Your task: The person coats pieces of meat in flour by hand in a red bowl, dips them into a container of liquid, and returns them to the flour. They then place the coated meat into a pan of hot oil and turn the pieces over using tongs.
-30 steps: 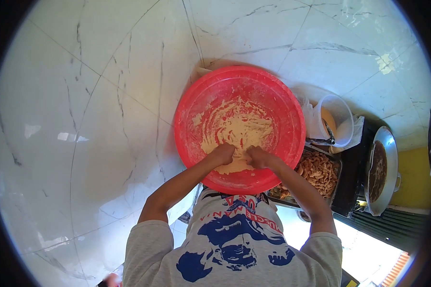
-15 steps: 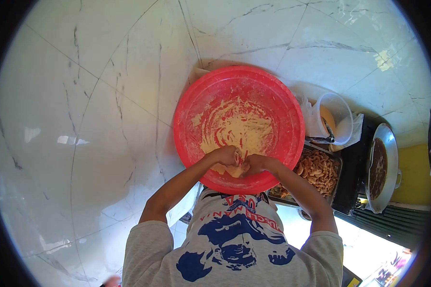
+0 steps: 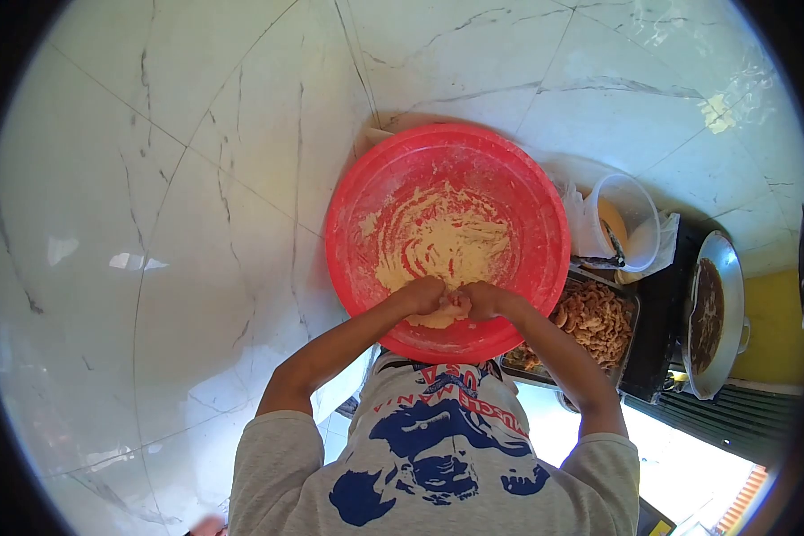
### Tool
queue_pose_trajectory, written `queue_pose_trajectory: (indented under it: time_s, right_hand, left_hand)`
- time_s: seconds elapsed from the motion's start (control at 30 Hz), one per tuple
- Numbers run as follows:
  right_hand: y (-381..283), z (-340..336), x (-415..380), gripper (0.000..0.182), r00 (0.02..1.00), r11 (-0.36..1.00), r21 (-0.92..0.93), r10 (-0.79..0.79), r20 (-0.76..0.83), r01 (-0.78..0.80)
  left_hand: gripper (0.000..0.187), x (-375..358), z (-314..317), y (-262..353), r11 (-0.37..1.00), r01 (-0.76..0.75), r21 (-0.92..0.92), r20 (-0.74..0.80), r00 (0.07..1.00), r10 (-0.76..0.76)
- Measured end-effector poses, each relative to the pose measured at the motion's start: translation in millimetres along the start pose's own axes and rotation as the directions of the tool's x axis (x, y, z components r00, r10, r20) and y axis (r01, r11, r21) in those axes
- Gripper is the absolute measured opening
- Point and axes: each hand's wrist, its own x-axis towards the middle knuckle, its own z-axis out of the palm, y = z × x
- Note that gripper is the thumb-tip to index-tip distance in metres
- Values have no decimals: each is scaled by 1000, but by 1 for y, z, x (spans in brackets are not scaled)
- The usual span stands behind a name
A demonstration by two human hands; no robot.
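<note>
a grey shirt [image 3: 357, 456] is nearest. past it, the left hand [image 3: 426, 293] and right hand [image 3: 481, 300] curl close together, pinching what i cannot tell, at yellowish powder [image 3: 456, 246] inside a red basin [image 3: 538, 259]. rightward: meat [image 3: 594, 326], a clear tub [image 3: 636, 210], then a pan [image 3: 731, 304] holding dark liquid [image 3: 707, 317].

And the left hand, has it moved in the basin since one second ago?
Yes, slightly: the left hand has come toward the person's body, closer to the near rim of the basin.
</note>
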Motion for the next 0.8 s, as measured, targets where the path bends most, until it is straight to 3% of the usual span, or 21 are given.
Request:
queue_pose_trajectory:
  time_s: [0.03,0.13,0.23,0.33,0.43,0.53,0.63,0.73,0.8]
  right_hand:
    - [-6,-4,-3,58,1000,1000,16,14,-7,-14]
    - [7,8,3,58,992,993,-28,-118,-37,117]
    - [4,12,0,56,993,978,-182,-108,-46,98]
    - [-2,10,-2,56,1000,982,-189,-11,-9,9]
    - [-8,3,-3,57,995,994,-103,28,91,-18]
    - [1,8,1,46,997,999,-37,-11,77,14]
    - [-7,1,-2,38,981,999,0,42,188,-43]
    - [0,8,10,32,967,998,-55,7,254,7]
    - [-5,5,2,38,976,997,-68,-14,218,29]
  left_hand:
    - [32,-5,-5,6,992,92,87,-116,990,-82]
    - [30,-22,-23,20,977,169,133,28,984,-174]
    - [34,-19,-17,18,972,118,203,138,979,-148]
    - [34,-9,-18,13,1000,-26,4,331,943,24]
    - [38,-5,-10,4,892,-93,-443,200,959,200]
    - [40,-11,-12,8,984,-173,35,-163,971,177]
    - [43,-11,-14,18,987,-125,-97,290,945,149]
    - [41,-12,-15,27,989,-131,-61,335,931,144]
    - [37,-9,-8,20,972,-196,-130,294,928,227]
